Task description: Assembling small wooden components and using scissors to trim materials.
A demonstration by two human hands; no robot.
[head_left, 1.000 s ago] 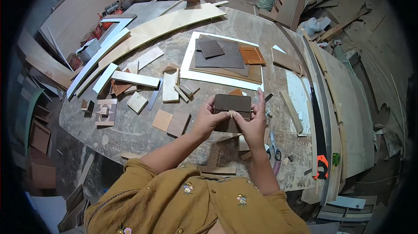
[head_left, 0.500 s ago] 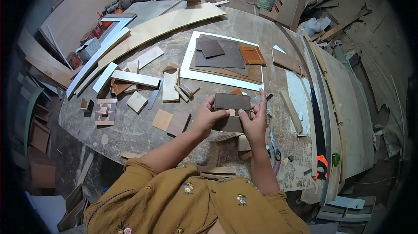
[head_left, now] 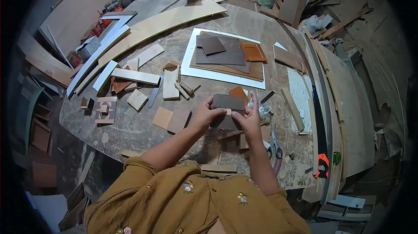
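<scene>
Both my hands hold one dark brown rectangular laminate sample [head_left: 228,102] flat above the worktable [head_left: 130,131]. My left hand [head_left: 204,116] pinches its left end, and my right hand [head_left: 251,120] grips its right end with the thumb on the lower edge. A second dark piece [head_left: 224,123] lies just under it between my palms. An orange sample [head_left: 238,91] sits on the table right behind the held piece.
A white board [head_left: 191,66] carrying stacked brown and orange sheets lies behind. Wood offcuts [head_left: 136,76] are scattered to the left, scissors [head_left: 274,143] to the right. Long curved planks [head_left: 161,20] and a dark strip with an orange clamp [head_left: 322,166] line the table edges.
The dark sample has stayed between both hands; my right thumb and fingers have shifted slightly along its right end. Nothing else has moved.
</scene>
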